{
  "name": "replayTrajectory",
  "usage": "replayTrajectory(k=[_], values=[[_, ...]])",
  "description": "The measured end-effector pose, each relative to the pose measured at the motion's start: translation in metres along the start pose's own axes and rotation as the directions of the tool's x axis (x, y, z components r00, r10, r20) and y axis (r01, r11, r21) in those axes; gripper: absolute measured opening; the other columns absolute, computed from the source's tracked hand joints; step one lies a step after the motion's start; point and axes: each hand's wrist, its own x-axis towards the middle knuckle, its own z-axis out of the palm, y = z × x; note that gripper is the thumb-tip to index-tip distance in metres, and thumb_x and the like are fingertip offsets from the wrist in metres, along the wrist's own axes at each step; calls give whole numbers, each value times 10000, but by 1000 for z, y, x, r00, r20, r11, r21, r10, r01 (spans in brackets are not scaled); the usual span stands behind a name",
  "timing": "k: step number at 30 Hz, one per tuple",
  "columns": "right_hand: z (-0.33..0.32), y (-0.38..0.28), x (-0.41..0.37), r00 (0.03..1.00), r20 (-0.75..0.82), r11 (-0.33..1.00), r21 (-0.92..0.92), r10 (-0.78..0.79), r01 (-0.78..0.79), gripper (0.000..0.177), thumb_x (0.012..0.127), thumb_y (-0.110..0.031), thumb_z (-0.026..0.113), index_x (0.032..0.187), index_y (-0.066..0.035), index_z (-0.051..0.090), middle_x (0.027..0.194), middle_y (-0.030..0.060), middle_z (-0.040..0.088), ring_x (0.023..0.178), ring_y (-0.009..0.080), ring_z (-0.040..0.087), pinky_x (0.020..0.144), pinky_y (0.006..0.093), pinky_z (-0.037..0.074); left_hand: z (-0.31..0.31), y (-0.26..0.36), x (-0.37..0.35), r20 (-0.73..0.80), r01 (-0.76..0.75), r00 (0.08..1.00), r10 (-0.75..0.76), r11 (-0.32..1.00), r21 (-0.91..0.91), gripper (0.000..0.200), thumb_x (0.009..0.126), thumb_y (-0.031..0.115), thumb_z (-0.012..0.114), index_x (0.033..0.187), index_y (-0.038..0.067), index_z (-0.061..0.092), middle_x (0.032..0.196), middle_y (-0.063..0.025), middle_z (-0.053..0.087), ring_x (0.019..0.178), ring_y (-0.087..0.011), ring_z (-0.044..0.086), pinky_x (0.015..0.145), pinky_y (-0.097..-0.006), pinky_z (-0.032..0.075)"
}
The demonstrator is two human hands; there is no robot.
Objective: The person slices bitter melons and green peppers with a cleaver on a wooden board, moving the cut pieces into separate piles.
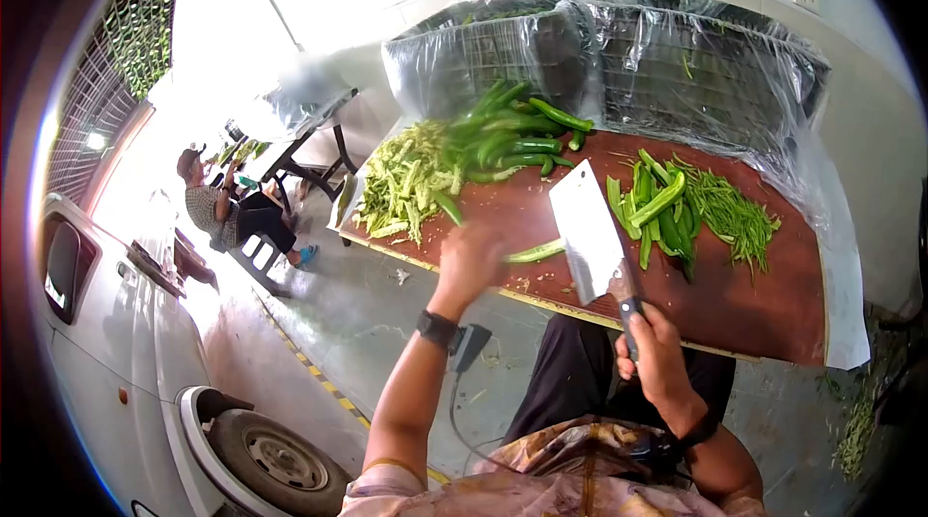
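Observation:
My right hand [657, 358] is closed round the dark handle of a cleaver [588, 227], whose broad blade points away from me over the brown tabletop [483, 203]. By the near edge, my left hand [471, 261] is blurred by motion and its fingers are smeared. A pale green pepper piece [536, 252] lies between that hand and the blade. Just beyond the left hand is a small green pepper piece [447, 208]. Whole long green peppers [522, 130] are heaped further back, beside a pile of pale pepper cores [411, 179]. Right of the blade lie split peppers [667, 203] and thin green shreds [730, 213].
Crates wrapped in clear plastic [706, 63] stand along the table's back edge. At the left, a seated person [217, 198] works at another table [309, 126]. A white vehicle [126, 353] is parked at the lower left. Green scraps [855, 440] lie on the floor at the right.

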Motion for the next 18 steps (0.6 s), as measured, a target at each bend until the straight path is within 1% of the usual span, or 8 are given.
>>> replayTrajectory(k=[4,6,7,9,10,11,14,18], values=[[-20,-12,-17,986,23,956,-242,-167,167,309,993,-140,506,1254,21,544,698,-9,495,560,78,473,504,241,412,6,24,-25,44,-94,995,95,995,-16,163,827,122,675,976,56,690,916,-133,646,900,-344,601,810,-439,477],[-24,-16,-24,887,3,754,-525,-461,394,315,909,-55,600,1214,21,605,716,36,577,619,173,579,586,311,479,14,36,-34,-4,-89,996,89,993,-72,107,832,130,676,913,60,683,845,-125,607,837,-335,578,745,-436,449],[-27,-21,-27,887,7,751,-529,-461,395,315,909,-55,600,1214,21,605,716,36,577,619,173,579,586,311,479,17,43,-37,-9,-86,996,86,994,-74,107,832,130,676,913,60,683,845,-125,607,837,-335,578,745,-436,449],[-29,-34,-36,744,236,308,-802,-625,512,372,819,-4,658,1191,-11,647,808,125,652,736,317,643,676,384,509,23,57,-42,-48,-114,993,112,992,-52,86,832,146,679,851,63,660,805,-112,575,805,-330,560,702,-445,427],[-25,-40,-46,788,212,267,-863,-579,428,406,771,-12,691,1172,-70,679,820,171,630,724,379,619,648,420,494,23,66,-42,-80,-138,988,132,988,-68,84,837,149,673,831,73,637,792,-102,550,785,-326,547,689,-441,420],[-26,-43,-51,787,214,264,-864,-578,429,406,771,-12,691,1172,-70,679,820,171,630,724,379,619,648,420,494,26,71,-44,-83,-136,988,130,988,-70,84,837,149,673,831,73,637,792,-102,550,785,-326,547,689,-441,420],[-27,-45,-60,738,329,-34,-923,-589,384,384,759,-57,719,1137,-119,706,706,103,524,617,317,565,561,429,449,29,84,-48,-74,-168,984,162,982,-85,83,845,136,656,911,85,656,835,-97,556,801,-316,550,695,-430,426],[-25,-51,-78,784,358,-144,-932,-508,333,392,767,-70,708,1155,-129,699,713,97,513,618,308,565,544,427,451,27,95,-54,-82,-161,985,154,984,-78,116,839,144,658,938,85,666,858,-90,565,818,-306,549,716,-426,428]])
